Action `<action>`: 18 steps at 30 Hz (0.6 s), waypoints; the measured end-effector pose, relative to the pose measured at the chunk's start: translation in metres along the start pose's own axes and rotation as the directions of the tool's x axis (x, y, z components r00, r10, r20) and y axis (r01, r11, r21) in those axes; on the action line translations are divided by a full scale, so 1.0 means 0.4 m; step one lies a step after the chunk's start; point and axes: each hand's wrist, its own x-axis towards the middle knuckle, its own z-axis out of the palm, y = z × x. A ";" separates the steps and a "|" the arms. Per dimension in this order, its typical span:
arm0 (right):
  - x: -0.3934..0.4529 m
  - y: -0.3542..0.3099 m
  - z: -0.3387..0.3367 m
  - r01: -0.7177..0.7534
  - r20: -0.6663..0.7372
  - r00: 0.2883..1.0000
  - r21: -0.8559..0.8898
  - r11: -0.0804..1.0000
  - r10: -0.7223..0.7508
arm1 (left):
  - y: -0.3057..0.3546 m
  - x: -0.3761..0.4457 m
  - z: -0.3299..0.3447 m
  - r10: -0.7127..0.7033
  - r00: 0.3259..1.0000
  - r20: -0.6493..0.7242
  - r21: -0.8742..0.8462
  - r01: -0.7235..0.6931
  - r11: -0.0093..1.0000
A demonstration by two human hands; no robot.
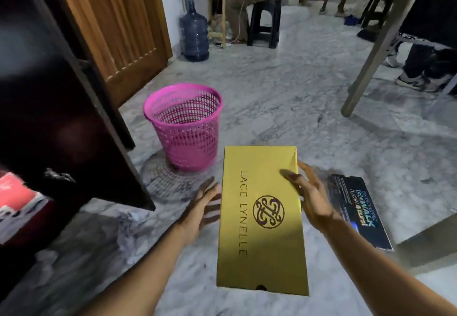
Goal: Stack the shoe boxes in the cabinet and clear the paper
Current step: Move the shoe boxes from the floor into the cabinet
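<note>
A gold shoe box [262,219] marked LACE LYNELLE is held above the marble floor in front of me. My right hand [306,197] grips its right edge, thumb on the lid. My left hand [205,206] is at its left side with fingers spread; whether it touches the box is unclear. A dark blue shoe box [358,209] lies on the floor to the right. The dark cabinet [61,122] stands open at the left, with a red and white box [17,202] inside. Crumpled white paper [133,219] lies on the floor by the cabinet door.
A pink mesh waste basket [184,127] stands on the floor ahead, left of centre. A wooden table leg [371,68] slants down at the right. Farther back are a blue water jug [195,33], a black stool [264,23] and people's legs.
</note>
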 end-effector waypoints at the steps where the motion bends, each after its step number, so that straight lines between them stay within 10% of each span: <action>1: -0.013 -0.013 0.041 0.009 0.049 0.999 -0.007 1.000 -0.009 | 0.020 -0.016 -0.029 0.036 0.999 -0.003 -0.006 -0.036 0.999; 10: -0.144 -0.133 0.470 0.058 0.478 0.878 -0.118 0.991 0.006 | 0.128 -0.321 -0.363 0.217 0.947 -0.235 0.063 -0.208 0.976; 18: -0.231 -0.167 0.715 -0.074 0.684 0.694 -0.244 0.967 0.226 | 0.305 -0.556 -0.636 0.357 0.734 -0.577 0.108 -0.365 0.925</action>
